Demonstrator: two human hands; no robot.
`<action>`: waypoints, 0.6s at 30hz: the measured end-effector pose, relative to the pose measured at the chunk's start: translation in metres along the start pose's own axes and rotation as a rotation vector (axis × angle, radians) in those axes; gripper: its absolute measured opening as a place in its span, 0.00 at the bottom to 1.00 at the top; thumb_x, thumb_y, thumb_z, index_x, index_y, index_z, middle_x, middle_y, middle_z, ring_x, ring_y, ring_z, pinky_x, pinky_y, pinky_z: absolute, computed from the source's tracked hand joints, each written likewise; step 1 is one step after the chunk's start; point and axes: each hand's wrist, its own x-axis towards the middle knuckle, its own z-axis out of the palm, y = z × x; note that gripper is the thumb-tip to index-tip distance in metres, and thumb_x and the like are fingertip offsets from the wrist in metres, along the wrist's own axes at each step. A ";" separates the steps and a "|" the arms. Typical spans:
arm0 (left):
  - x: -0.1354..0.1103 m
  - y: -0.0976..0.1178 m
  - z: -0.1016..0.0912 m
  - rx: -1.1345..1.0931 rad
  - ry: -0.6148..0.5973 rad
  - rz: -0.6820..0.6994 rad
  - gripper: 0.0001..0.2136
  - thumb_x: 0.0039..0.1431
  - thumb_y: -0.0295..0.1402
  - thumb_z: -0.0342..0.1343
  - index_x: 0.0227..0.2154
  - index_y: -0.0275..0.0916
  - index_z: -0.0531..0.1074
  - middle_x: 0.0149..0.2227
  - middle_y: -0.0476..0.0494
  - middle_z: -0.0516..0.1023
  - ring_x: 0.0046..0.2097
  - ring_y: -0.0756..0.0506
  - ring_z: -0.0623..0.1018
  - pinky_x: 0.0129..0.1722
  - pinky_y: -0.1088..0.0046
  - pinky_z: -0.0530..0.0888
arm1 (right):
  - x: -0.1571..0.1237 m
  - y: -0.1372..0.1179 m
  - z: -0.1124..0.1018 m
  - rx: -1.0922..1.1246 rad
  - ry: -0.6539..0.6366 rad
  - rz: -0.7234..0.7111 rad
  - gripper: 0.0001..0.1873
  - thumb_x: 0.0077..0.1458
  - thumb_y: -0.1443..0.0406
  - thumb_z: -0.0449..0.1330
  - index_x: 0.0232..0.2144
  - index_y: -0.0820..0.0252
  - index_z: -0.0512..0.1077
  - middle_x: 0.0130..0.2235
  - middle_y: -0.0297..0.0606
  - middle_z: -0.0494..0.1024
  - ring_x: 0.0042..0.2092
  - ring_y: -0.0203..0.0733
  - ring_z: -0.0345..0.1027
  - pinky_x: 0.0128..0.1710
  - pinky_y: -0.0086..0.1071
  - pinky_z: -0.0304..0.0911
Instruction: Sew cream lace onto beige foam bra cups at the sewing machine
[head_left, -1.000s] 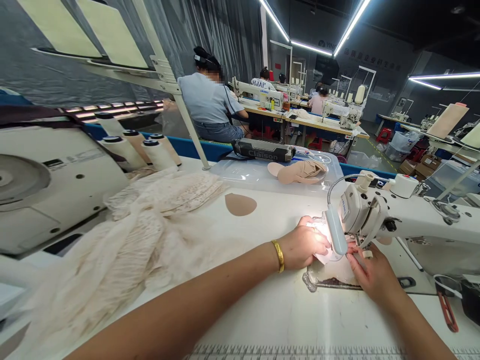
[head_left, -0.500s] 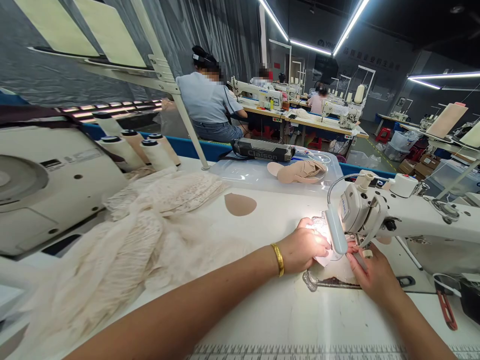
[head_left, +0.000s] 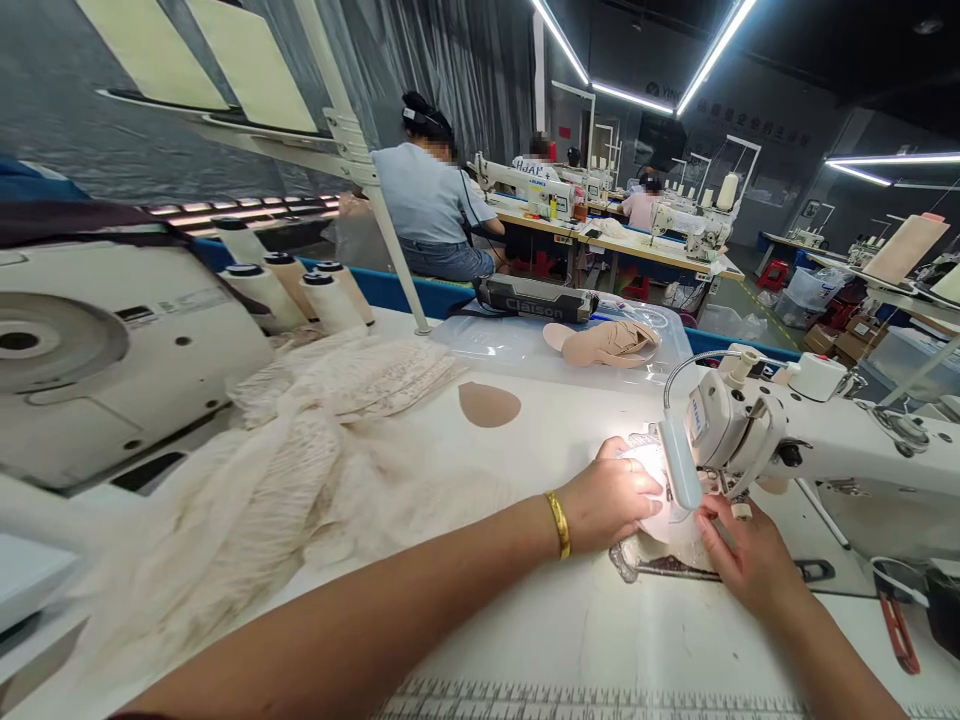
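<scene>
My left hand (head_left: pixel 616 497), a gold bracelet on its wrist, is closed with bent fingers on a pale fabric piece (head_left: pixel 654 522) in the bright lamp light. That fabric lies beside the needle area of a white sewing machine (head_left: pixel 844 425). From the right, my right hand (head_left: pixel 754 555) has thumb and fingertips together at the fabric's edge, close to the presser foot; the fingertips are partly hidden. A slim grey lamp (head_left: pixel 681 465) covers part of the fabric. Left of my hands lies a beige cup-shaped piece (head_left: pixel 489 404).
Sheer cream ruffled fabric (head_left: pixel 300 500) spreads across the left of the table. Behind are a plastic lid (head_left: pixel 480 340) with beige pads (head_left: pixel 611 343), and thread cones (head_left: pixel 330 300). A red-handled tool (head_left: pixel 898 635) lies right, a ruler (head_left: pixel 585 700) along the front. A co-worker (head_left: pixel 431 200) sits beyond.
The view has shifted slightly, so the background sits a little further right. The fabric under my left hand has turned or slid a little; both hands stay beside the needle area.
</scene>
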 end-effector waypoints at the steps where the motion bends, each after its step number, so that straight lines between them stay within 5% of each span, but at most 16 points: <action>1: -0.001 0.003 -0.001 0.010 0.012 0.007 0.04 0.56 0.26 0.60 0.33 0.41 0.76 0.41 0.48 0.83 0.41 0.43 0.77 0.56 0.52 0.56 | -0.001 0.000 0.000 0.009 -0.028 -0.003 0.10 0.71 0.64 0.50 0.47 0.53 0.71 0.40 0.41 0.81 0.43 0.49 0.75 0.39 0.41 0.72; 9: -0.007 0.030 -0.012 0.083 0.023 0.096 0.07 0.60 0.25 0.55 0.26 0.39 0.70 0.29 0.52 0.76 0.31 0.46 0.71 0.49 0.53 0.59 | 0.001 -0.008 -0.004 0.103 -0.322 -0.131 0.11 0.69 0.70 0.50 0.41 0.54 0.72 0.37 0.38 0.74 0.39 0.44 0.66 0.39 0.38 0.64; 18: 0.002 0.025 -0.004 0.096 -0.009 0.022 0.09 0.61 0.23 0.54 0.26 0.38 0.69 0.30 0.48 0.77 0.36 0.44 0.75 0.53 0.49 0.59 | 0.001 -0.007 0.006 0.036 -0.277 -0.023 0.12 0.70 0.68 0.48 0.43 0.54 0.72 0.35 0.37 0.72 0.38 0.45 0.69 0.36 0.36 0.63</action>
